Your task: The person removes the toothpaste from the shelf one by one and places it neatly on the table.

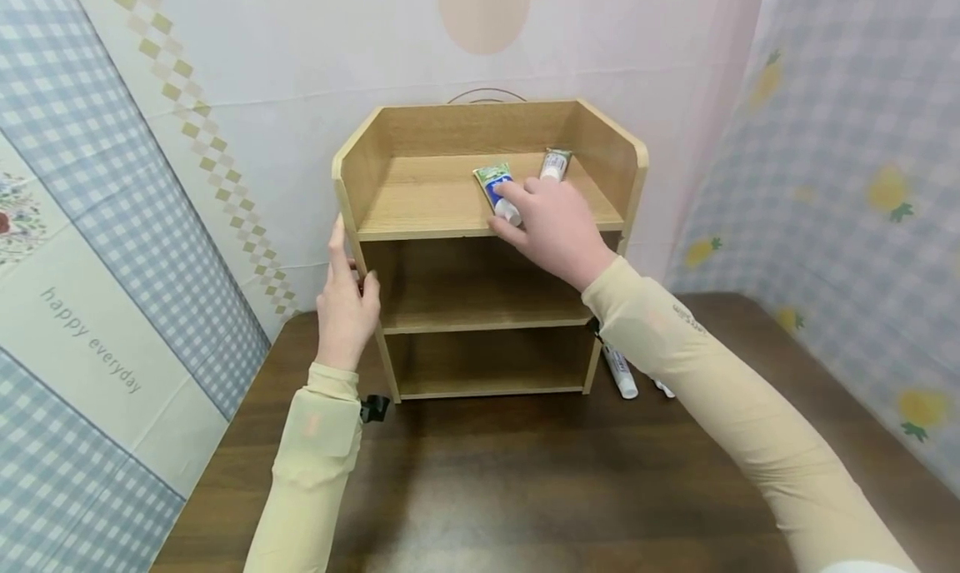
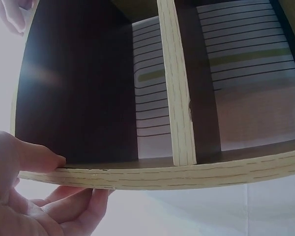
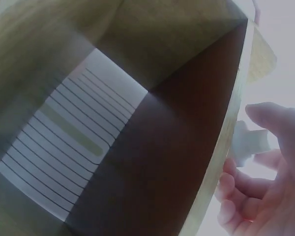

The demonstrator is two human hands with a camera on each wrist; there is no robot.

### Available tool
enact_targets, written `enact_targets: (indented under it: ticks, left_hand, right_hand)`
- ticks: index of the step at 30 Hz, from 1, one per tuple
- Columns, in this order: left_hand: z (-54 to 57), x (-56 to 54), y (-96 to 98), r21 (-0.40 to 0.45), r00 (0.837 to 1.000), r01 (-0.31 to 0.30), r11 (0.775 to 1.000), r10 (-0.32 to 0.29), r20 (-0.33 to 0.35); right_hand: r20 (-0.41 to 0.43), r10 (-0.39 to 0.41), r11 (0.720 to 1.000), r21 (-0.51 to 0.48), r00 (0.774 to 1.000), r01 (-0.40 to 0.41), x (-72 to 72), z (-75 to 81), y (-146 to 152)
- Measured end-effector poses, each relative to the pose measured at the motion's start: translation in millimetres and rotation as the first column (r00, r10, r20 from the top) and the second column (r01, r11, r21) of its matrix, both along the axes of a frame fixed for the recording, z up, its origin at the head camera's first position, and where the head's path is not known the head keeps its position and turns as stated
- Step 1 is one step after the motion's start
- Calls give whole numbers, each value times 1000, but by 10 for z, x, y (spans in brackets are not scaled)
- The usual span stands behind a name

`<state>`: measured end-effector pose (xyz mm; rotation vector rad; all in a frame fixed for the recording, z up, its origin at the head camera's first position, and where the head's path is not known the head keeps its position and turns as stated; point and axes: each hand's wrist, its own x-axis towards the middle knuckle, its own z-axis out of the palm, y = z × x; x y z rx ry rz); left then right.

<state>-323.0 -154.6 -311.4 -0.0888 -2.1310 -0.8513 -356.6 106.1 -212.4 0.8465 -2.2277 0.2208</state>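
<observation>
A small wooden three-level shelf (image 1: 480, 315) stands on the brown table. My left hand (image 1: 348, 306) grips its left side panel (image 2: 137, 178), thumb on the inner face and fingers outside. On the top level lies a blue and green toothpaste tube (image 1: 492, 181) with its white cap toward the front edge. My right hand (image 1: 558, 227) reaches over it, index fingertip on the label and thumb beside the cap. Seen from the right wrist, the cap (image 3: 255, 141) shows between spread thumb and fingers. Behind that hand lies a second tube (image 1: 556, 163), partly hidden by it.
On the table to the right of the shelf lies a white and blue tube (image 1: 621, 373). Another white item (image 1: 664, 387) is mostly covered by my right sleeve. A patterned cloth (image 1: 300, 57) hangs close behind the shelf, and checked cloth (image 1: 832, 181) borders the right.
</observation>
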Motion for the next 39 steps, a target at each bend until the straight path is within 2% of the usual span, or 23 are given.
enact_targets:
  ticks: [7,12,17,25,39]
  left_hand:
    - [-6,24,-1,9,1000,1,1000,-1,14]
    - [-2,24,-2,5,1000,2,1000,-2,5]
    - [14,15,3,6,1000,4,1000,-4,-11]
    - [5,12,26,5,1000,7,1000,-7,4]
    - [-4,41,12,11,1000,-9,1000,8,8]
  right_hand:
    - [-137,51,992,-109,989,-67,61,-200,60]
    - [-169,13,981,-188,985,-45,131,-277,84]
    - [-164,-23,971,-239,986,-18,180,-278,83]
    - [-137,-40,957,-289,990,-1,147,-356,91]
    - [-154,25,921,-382,988,-83,154,-539,111]
